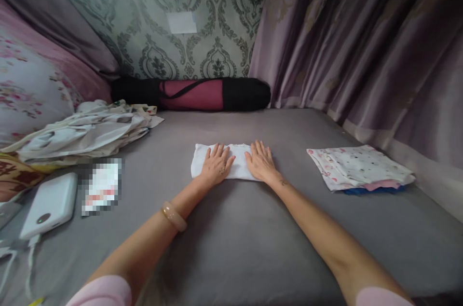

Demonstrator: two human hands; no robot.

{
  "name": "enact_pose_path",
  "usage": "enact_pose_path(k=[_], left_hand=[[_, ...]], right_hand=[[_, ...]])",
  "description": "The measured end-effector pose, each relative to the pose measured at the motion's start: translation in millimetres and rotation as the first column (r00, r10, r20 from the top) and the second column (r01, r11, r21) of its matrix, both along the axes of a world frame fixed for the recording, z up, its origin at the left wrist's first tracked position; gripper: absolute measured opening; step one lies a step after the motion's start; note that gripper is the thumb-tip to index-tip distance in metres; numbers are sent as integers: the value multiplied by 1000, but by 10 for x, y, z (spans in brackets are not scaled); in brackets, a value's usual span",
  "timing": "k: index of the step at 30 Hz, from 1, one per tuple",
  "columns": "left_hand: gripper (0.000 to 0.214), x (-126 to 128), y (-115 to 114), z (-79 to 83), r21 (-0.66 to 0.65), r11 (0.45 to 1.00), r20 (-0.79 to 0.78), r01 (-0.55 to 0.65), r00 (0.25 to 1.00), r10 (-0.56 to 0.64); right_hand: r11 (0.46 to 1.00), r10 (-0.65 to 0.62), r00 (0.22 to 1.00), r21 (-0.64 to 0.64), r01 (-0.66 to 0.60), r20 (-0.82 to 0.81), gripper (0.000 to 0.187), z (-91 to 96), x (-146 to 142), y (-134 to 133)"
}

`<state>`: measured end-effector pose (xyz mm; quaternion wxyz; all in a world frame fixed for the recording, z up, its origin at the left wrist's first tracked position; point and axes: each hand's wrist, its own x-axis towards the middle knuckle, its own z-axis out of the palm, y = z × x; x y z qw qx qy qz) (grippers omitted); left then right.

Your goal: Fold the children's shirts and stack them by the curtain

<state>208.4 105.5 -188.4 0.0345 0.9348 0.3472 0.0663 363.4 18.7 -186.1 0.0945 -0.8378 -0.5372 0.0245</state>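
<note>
A folded white cloth, perhaps a garment, lies flat on the grey sheet in front of me. My left hand rests palm down on its left part, fingers stretched and pointing away. On its right part my right hand is pressed flat too, fingers extended. A strip of white shows between the two hands; what lies under the palms is hidden. Neither hand grips anything.
To the right lies a stack of folded printed cloths. Rumpled clothes are heaped at the left, near a white power bank with a cable. A black and maroon roll bag lies along the patterned wall.
</note>
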Motion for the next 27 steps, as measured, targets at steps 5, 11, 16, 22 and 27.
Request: enact_pose_path(k=[5, 11, 16, 22, 27], left_hand=[[57, 20, 6, -121, 17, 999, 16, -28, 999, 28], [57, 7, 43, -95, -83, 996, -20, -17, 1000, 15], [57, -27, 50, -65, 22, 998, 25, -56, 998, 56], [56, -55, 87, -164, -14, 995, -17, -103, 995, 103], [56, -101, 136, -34, -82, 992, -26, -97, 995, 95]], right_hand=[[985, 147, 989, 85, -149, 24, 58, -109, -188, 60], [988, 155, 988, 10, -155, -23, 57, -135, -177, 80], [993, 119, 992, 24, -118, -39, 56, -5, -291, 187], [979, 176, 984, 102, -174, -8, 56, -141, -455, 256], [986, 164, 985, 28, -163, -53, 56, -50, -468, 299]])
